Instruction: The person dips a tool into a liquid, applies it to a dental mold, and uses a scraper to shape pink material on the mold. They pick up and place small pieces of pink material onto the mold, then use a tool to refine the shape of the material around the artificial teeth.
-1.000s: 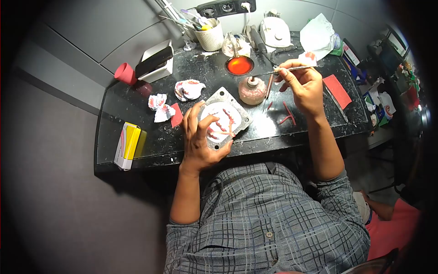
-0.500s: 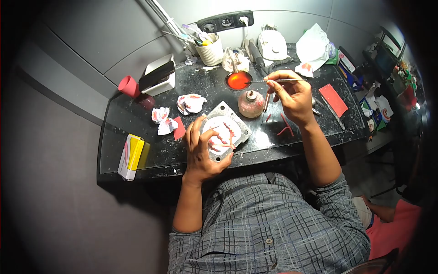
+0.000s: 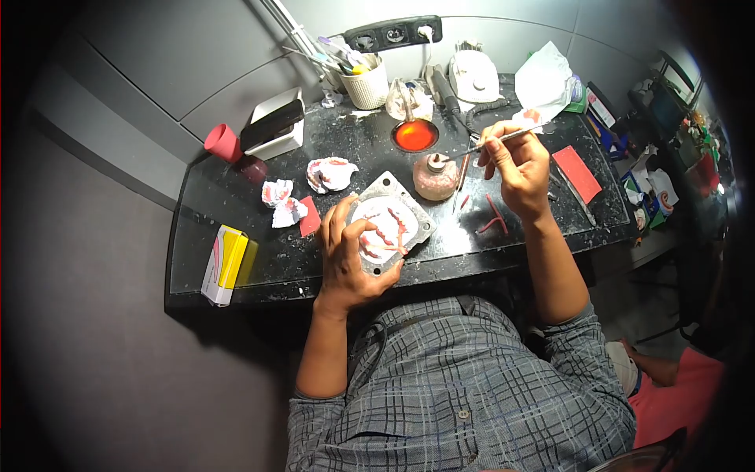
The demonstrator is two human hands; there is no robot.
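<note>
My left hand (image 3: 346, 263) grips the near left side of a grey metal dental flask (image 3: 409, 201). Set in the flask is white plaster (image 3: 384, 212) with red, tooth-edged wax pieces. My right hand (image 3: 523, 169) pinches a thin metal wax tool (image 3: 511, 135), its tip pointing left at the top of a round glass spirit lamp (image 3: 435, 182). Whether a flame burns there I cannot make out. Behind the lamp lies a small round pan of glowing red-orange wax (image 3: 415, 135). Thin red wax strips (image 3: 495, 216) rest on the bench below my right hand.
Plaster casts (image 3: 330, 174), a pink cup (image 3: 223, 143), a white tray (image 3: 275, 141) and a yellow-white box (image 3: 225, 265) stand left. A tool holder (image 3: 366, 85) and a white device (image 3: 475, 77) line the back. A red wax sheet (image 3: 578, 175) lies right.
My right hand has brought the wax tool's tip from the pan of red wax down and toward me to the top of the spirit lamp. My left hand stays on the flask.
</note>
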